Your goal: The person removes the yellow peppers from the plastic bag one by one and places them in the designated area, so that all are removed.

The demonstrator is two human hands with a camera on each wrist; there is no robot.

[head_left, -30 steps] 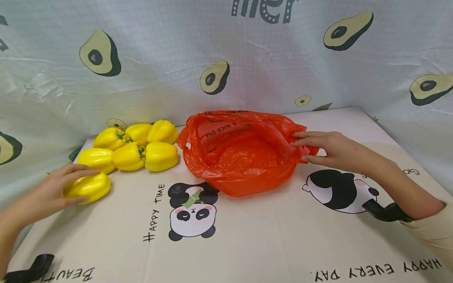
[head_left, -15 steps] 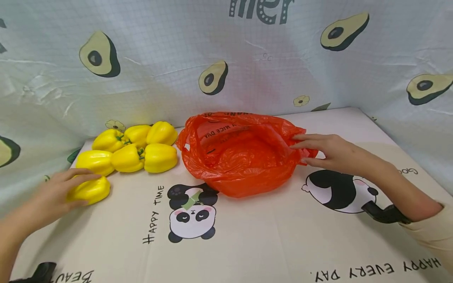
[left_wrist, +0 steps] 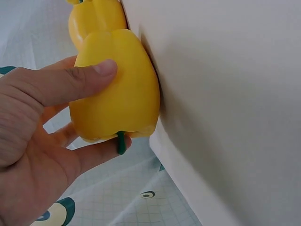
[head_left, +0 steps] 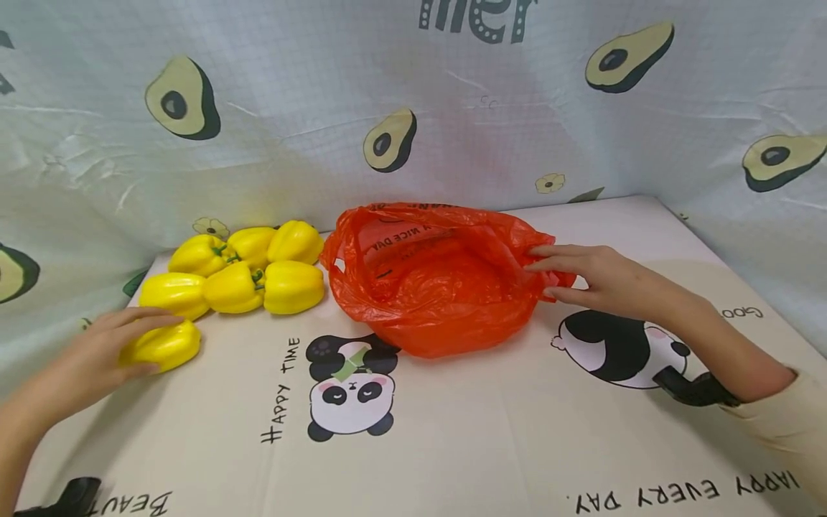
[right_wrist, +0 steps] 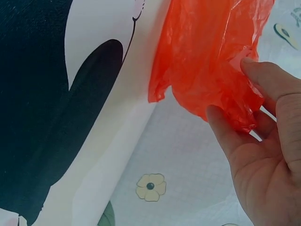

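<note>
At the left front of a group of yellow bell peppers, my left hand (head_left: 97, 362) grips one yellow bell pepper (head_left: 173, 347). In the left wrist view the thumb lies across the pepper's side (left_wrist: 120, 94), and its short green stem points toward a finger below. The pepper sits against the table surface. A red plastic bag (head_left: 429, 334) stands in the middle with its mouth wide. On its right edge my right hand (head_left: 610, 278) holds the gathered plastic, thumb on one side and fingers on the other. The right wrist view shows the bag's crumpled edge (right_wrist: 207, 70) between them.
Several more yellow bell peppers (head_left: 293, 287) lie packed in two rows left of the bag. The cloth-covered table (head_left: 452, 431) bears panda prints. Behind it hangs a pale sheet (head_left: 291, 143) printed with avocados.
My right hand and the bag's right edge have shifted very slightly left. The left hand stays on the same bell pepper with only a tiny shift.
</note>
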